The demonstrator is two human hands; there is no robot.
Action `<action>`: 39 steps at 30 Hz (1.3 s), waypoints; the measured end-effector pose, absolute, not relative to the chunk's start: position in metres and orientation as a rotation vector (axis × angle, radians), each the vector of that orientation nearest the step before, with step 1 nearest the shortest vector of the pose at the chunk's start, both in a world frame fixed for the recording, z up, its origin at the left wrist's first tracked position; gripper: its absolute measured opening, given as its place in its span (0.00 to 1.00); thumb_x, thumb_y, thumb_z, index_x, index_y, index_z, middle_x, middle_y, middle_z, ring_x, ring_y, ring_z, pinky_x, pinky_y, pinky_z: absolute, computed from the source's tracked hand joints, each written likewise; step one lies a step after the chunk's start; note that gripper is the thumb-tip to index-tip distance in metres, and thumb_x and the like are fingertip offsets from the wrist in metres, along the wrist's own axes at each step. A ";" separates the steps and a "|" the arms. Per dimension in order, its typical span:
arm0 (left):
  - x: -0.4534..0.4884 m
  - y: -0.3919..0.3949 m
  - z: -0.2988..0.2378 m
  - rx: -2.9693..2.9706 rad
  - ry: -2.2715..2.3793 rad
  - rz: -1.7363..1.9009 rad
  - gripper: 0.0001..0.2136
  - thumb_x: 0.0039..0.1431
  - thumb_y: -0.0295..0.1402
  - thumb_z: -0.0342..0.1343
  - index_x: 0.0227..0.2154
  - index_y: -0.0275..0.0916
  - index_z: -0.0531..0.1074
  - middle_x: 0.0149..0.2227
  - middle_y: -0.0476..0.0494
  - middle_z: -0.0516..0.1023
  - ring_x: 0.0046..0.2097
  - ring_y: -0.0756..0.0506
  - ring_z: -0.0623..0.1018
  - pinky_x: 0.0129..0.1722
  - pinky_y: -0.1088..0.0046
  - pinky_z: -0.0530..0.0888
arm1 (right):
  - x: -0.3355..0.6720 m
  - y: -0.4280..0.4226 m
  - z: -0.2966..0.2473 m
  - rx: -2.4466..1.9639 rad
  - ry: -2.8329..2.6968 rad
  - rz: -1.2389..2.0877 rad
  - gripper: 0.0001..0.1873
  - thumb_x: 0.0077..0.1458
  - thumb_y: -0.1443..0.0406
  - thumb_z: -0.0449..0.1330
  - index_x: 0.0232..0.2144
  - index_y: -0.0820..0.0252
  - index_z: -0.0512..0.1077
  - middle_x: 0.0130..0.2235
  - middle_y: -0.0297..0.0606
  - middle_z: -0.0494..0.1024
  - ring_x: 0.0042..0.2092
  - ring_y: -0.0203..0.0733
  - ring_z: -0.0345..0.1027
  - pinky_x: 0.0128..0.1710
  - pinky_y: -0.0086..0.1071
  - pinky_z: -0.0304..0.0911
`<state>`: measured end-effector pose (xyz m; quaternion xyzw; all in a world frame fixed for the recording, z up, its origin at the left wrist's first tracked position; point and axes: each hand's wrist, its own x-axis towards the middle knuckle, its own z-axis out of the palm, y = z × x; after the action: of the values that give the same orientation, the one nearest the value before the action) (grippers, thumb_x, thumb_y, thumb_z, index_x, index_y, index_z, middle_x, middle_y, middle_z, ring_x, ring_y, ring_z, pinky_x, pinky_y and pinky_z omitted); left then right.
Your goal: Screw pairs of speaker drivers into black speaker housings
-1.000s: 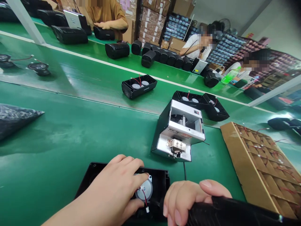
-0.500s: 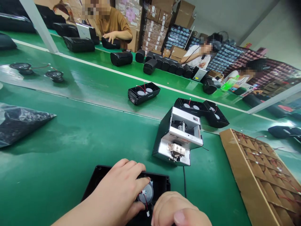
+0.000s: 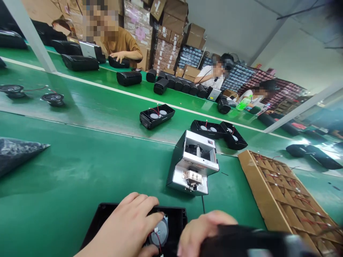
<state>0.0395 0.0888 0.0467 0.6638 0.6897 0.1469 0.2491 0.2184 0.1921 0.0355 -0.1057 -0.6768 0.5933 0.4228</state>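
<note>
A black speaker housing (image 3: 175, 214) lies at the bottom middle, its inside facing up. In it sits a round silver-backed speaker driver (image 3: 161, 233) with a red and black lead and white plug. My left hand (image 3: 128, 228) reaches over the housing, its thumb and forefinger bent around the driver. Beside the housing's right end, my right hand (image 3: 203, 230) is wrapped around a black elongated tool (image 3: 241, 241) that looks like a power screwdriver. Motion blurs this tool, and its tip is hidden. Much of the housing's left part is behind my left hand.
A silver screw feeder (image 3: 194, 164) stands beyond the housing. To the right is a divided cardboard box (image 3: 257, 189) with wired parts. Other housings (image 3: 157, 116) and loose speakers (image 3: 53, 99) lie farther back. A plastic bag (image 3: 18, 153) is at left. Several people sit across the bench.
The black tool has come into sight in my right hand, at the lower right. My left hand stays on the driver. The view has shifted, so the bench items appear farther left and lower.
</note>
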 end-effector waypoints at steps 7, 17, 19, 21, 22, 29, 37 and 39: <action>0.039 0.095 0.052 1.754 1.872 0.280 0.24 0.57 0.35 0.73 0.57 0.52 0.82 0.64 0.42 0.79 0.63 0.29 0.78 0.67 0.42 0.72 | 0.185 0.249 0.108 -0.407 -1.542 1.241 0.30 0.63 0.37 0.64 0.48 0.54 0.77 0.27 0.32 0.76 0.27 0.48 0.75 0.25 0.41 0.74; 0.044 0.086 0.031 1.905 2.021 0.369 0.30 0.45 0.35 0.82 0.54 0.54 0.83 0.61 0.47 0.81 0.59 0.32 0.81 0.65 0.45 0.73 | 0.185 0.277 0.106 -0.451 -1.429 1.077 0.37 0.64 0.30 0.56 0.51 0.53 0.68 0.25 0.25 0.75 0.21 0.40 0.67 0.23 0.35 0.67; 0.040 0.087 0.026 1.915 1.973 0.373 0.29 0.47 0.38 0.81 0.54 0.53 0.83 0.61 0.46 0.81 0.58 0.30 0.81 0.64 0.43 0.74 | 0.185 0.276 0.107 -0.462 -1.425 1.086 0.37 0.64 0.30 0.55 0.52 0.54 0.69 0.25 0.25 0.76 0.21 0.40 0.67 0.22 0.35 0.66; 0.037 0.088 0.021 1.930 1.909 0.396 0.27 0.51 0.42 0.79 0.55 0.53 0.82 0.62 0.44 0.81 0.58 0.29 0.81 0.63 0.39 0.74 | 0.186 0.274 0.108 -0.475 -1.419 1.080 0.37 0.66 0.30 0.53 0.53 0.53 0.68 0.25 0.25 0.75 0.20 0.40 0.67 0.21 0.35 0.65; 0.036 0.088 0.019 1.935 1.886 0.398 0.27 0.52 0.43 0.78 0.56 0.53 0.82 0.63 0.43 0.81 0.59 0.28 0.81 0.63 0.37 0.74 | 0.186 0.273 0.109 -0.480 -1.418 1.077 0.36 0.67 0.31 0.52 0.53 0.53 0.68 0.25 0.25 0.75 0.20 0.40 0.66 0.21 0.34 0.65; 0.037 0.100 0.053 1.791 1.825 0.161 0.24 0.59 0.40 0.74 0.58 0.51 0.82 0.67 0.38 0.78 0.63 0.25 0.79 0.67 0.35 0.73 | 0.187 0.272 0.108 -0.501 -1.441 1.055 0.36 0.68 0.31 0.51 0.52 0.54 0.67 0.24 0.25 0.75 0.20 0.40 0.66 0.21 0.35 0.65; 0.034 0.094 0.054 1.872 1.859 0.253 0.27 0.53 0.36 0.77 0.57 0.51 0.83 0.66 0.40 0.80 0.63 0.26 0.80 0.67 0.36 0.76 | 0.181 0.272 0.105 -0.492 -1.448 1.006 0.41 0.63 0.28 0.53 0.53 0.54 0.68 0.25 0.25 0.75 0.19 0.40 0.66 0.21 0.35 0.65; 0.027 0.081 0.044 2.023 1.871 0.426 0.30 0.51 0.34 0.76 0.59 0.53 0.81 0.64 0.43 0.81 0.63 0.28 0.81 0.68 0.38 0.76 | 0.181 0.272 0.105 -0.495 -1.450 1.017 0.44 0.62 0.27 0.55 0.58 0.55 0.68 0.25 0.25 0.75 0.20 0.40 0.67 0.20 0.35 0.65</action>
<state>0.0272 0.0812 0.0436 0.7143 0.6605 0.1503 0.1758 0.1812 0.2720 0.1048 -0.2142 -0.6270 0.4399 0.6062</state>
